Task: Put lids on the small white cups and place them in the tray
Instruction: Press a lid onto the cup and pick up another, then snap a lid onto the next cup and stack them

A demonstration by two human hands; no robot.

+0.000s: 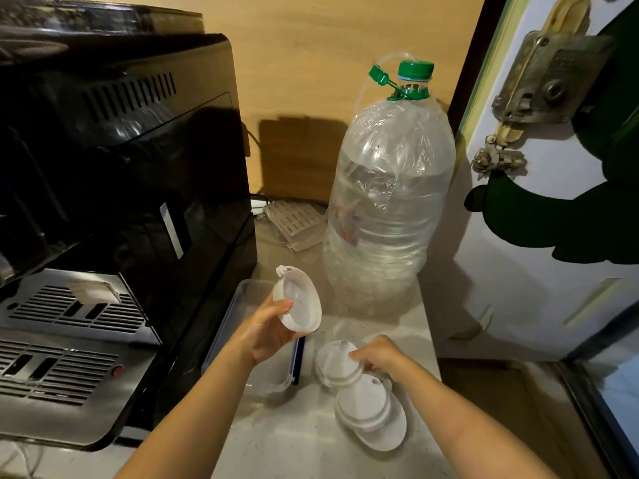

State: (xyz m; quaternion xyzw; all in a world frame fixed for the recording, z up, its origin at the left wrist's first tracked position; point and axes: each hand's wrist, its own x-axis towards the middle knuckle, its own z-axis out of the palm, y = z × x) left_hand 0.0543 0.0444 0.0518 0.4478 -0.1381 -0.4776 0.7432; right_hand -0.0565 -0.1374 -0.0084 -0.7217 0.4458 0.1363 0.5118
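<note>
Tray mostly hidden behind left forearm; coffee machine cut off at left edge.

The left grip held a white lid tilted on edge above the clear tray. Just right of it, the right grip pinched the top lid of a loose pile of lids on the bench, with a large water bottle standing beyond both.

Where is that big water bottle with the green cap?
In the head view the water bottle stands upright at the back of the counter, right of the black coffee machine and beside the white door, behind both hands.
</note>
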